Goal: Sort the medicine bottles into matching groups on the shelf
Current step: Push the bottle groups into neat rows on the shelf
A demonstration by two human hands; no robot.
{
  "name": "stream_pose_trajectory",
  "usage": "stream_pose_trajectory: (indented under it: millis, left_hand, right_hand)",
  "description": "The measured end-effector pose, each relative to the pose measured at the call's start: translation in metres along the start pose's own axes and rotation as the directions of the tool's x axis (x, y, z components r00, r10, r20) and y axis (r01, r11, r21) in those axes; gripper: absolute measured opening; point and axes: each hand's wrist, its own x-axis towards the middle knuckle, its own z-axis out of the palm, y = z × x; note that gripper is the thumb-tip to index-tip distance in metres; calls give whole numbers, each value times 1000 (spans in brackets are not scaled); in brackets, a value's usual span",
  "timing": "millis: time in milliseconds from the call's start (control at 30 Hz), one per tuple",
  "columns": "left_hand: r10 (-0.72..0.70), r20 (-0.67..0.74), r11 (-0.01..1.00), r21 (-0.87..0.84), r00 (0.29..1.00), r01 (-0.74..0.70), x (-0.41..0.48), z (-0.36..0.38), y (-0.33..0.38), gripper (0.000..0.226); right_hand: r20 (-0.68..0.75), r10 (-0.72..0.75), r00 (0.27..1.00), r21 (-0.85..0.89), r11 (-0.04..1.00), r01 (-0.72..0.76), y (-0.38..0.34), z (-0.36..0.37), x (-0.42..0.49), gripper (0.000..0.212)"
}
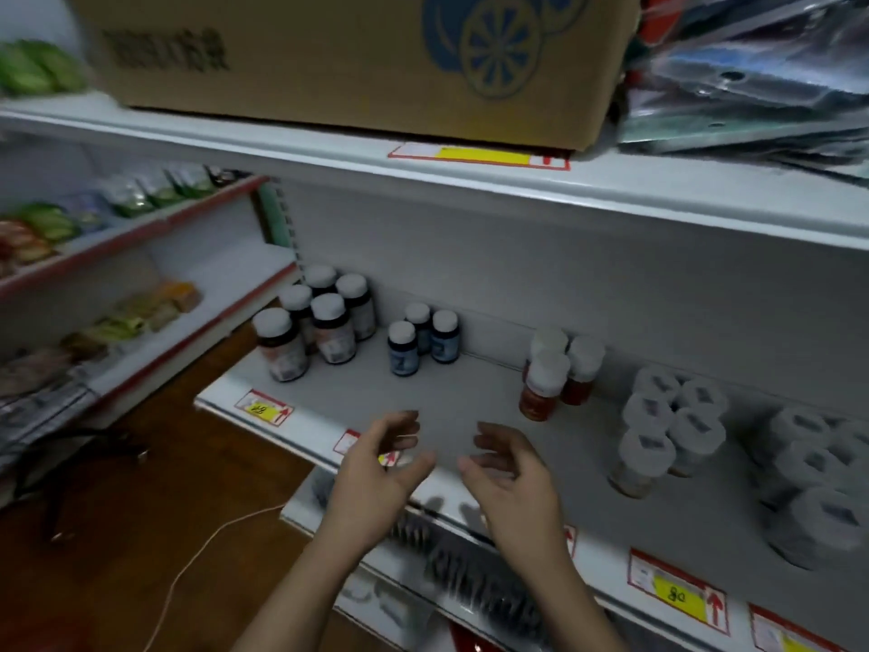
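Both hands empty, hovering over the front edge of the white shelf [470, 388]: left hand [376, 468] with fingers loosely curled and spread, right hand [512, 472] the same, palms facing each other with a gap between, neither touching any bottle. Bottles already stand in clusters on the shelf: five dark bottles with pale labels [324, 322] at far left near the back, three small blue-label bottles [423, 338] just right of them, three red-orange bottles [555, 374] further right, then a cluster of clear bottles with white caps [663, 425], and more white-capped ones [818, 487] at far right, blurred. All upright. Cardboard box [329, 54] on the shelf above; yellow price tags [677, 592] along the shelf lip
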Motion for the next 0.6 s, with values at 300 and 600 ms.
stream_pose_trajectory:
  millis: [300,600]
  left_hand:
    - [-53,-224,999,-4,973,53,-27,-78,-23,43]
    - [-65,-228,998,-33,971,59,12,-181,-66,44]
  right_hand:
    - [257,-61,965,-8,998,65,-7,76,-1,35]
    - [250,-41,967,-76,995,62,-23,194,24,39]
